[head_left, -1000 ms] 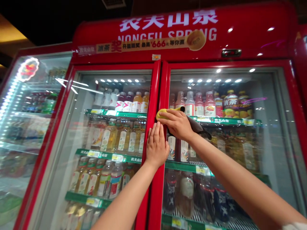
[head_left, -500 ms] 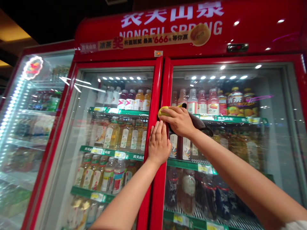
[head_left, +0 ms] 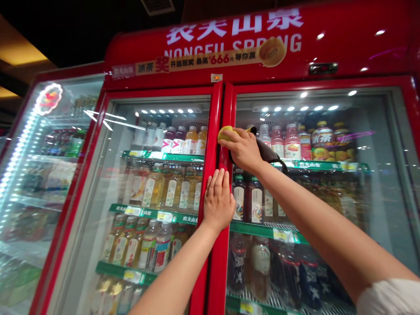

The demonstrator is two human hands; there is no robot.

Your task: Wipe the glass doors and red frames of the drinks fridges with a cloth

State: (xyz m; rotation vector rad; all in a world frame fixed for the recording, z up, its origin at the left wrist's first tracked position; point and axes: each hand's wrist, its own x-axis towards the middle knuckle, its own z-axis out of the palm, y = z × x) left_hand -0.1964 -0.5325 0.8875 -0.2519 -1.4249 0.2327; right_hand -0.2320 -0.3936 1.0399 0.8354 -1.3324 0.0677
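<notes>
My right hand [head_left: 244,146] presses a cloth [head_left: 267,153], yellow on one side and dark grey on the other, against the red frame of the right fridge door [head_left: 230,103]. Its fingers bend over the yellow part, and the grey part hangs down over the glass. Lower down, my left hand [head_left: 218,199] lies flat with fingers stretched upward on the red door frames where the two doors meet. Nothing shows in it; its palm is hidden. Behind the glass of the left door [head_left: 215,105] and the right door stand rows of bottled drinks.
The red drinks fridge [head_left: 348,43] bears a white lit sign and a promotional strip [head_left: 210,59] above the doors. Green-edged shelves [head_left: 164,156] hold the bottles inside. A second lit fridge [head_left: 55,183] stands at the left.
My right hand has slid the cloth a little upward along the door frame, away from my left hand. My left hand stays flat at nearly the same spot.
</notes>
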